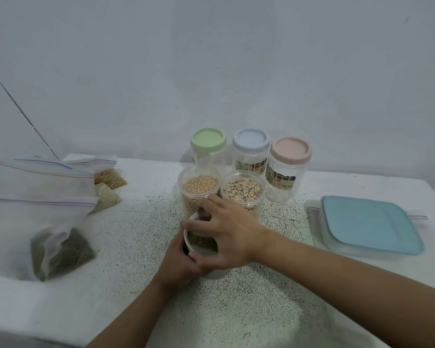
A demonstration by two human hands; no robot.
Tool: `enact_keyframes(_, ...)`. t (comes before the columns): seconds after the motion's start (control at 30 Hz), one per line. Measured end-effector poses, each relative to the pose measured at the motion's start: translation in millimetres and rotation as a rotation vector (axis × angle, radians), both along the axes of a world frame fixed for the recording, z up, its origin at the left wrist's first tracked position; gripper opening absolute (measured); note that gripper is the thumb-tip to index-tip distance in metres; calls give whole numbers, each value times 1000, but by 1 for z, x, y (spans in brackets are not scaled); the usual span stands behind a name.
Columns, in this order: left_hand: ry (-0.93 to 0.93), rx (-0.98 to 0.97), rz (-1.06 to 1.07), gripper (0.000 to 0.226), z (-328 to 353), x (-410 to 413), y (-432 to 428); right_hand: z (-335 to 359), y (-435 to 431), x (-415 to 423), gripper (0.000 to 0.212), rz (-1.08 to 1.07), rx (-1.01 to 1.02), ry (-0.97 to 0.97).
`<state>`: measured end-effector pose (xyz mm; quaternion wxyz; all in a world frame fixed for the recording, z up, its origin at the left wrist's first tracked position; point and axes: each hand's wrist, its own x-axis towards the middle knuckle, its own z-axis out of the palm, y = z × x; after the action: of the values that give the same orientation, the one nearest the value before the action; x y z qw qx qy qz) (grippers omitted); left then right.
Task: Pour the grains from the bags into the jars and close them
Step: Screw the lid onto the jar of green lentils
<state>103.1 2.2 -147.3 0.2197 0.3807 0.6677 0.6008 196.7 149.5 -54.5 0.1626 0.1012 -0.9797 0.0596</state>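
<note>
Left hand (177, 261): wrapped round the near-left side of the green-grain jar (202, 244), fingers curled tight on its wall, so a proper grip.
Right hand (227, 234): comes in from the right and sits over the mouth of that same jar, thumb on the near rim and fingers hooked over the far rim, clamped on the top. Honestly can't tell if there's a lid under the palm.
Green-grain jar: upright on the table (136, 237), middle front, dull green grains showing between the fingers.
Soybean jar (199, 187): just behind the hands, lid off, full of tan beans.
Speckled-bean jar (242, 190): touching or nearly touching the soybean jar on its right, also open.
Back row: green-lid jar (208, 141), blue-lid jar (251, 139) and pink-lid jar (290, 149), all capped, lined up by the wall.
Green-grain bag (60, 252): far left, slumped, some dark green grains in its bottom corner.
Yellow-grain bag (111, 179) and pale-grain bag (107, 197): further back on the left, partly under another zip bag.
Blue-lidded box (369, 224): flat container off to the right, well apart from the jars.
</note>
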Motion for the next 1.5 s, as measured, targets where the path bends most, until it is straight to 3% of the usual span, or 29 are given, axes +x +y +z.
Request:
enact_keyframes(0.13,-56,25,-39,86,6,2,-2,-15,2,10,70,-66,-340,36)
enact_keyframes(0.23,-68,-59,-109,89,17,3,-8,-20,2,24,78,-155,-584,8)
enact_keyframes(0.4,-34,-265,-289,85,49,-11,-24,-21,12,42,78,-129,-615,-32)
enact_keyframes(0.57,-82,-409,-433,41,62,-4,-10,-33,27,70,84,-185,-680,71)
enact_keyframes(0.73,-100,-435,-369,55,66,22,29,-44,43,100,88,-335,-944,140)
enact_keyframes(0.87,-27,-453,-336,63,62,37,57,-46,53,118,84,-453,-987,205)
enact_keyframes(0.97,-50,-449,-255,55,61,47,74,-51,60,124,79,-543,-964,264)
enact_keyframes(1.1,-124,-421,-207,66,65,52,91,-51,64,127,74,-616,-1035,321)
enact_keyframes(1.2,-185,-428,-247,71,67,53,99,-48,71,125,69,-643,-1106,314)
enact_keyframes(1.3,-237,-411,-234,60,67,52,106,-46,76,120,62,-646,-1179,288)
enact_keyframes(1.5,-312,-388,-159,84,67,44,110,-41,81,110,56,-629,-1265,255)
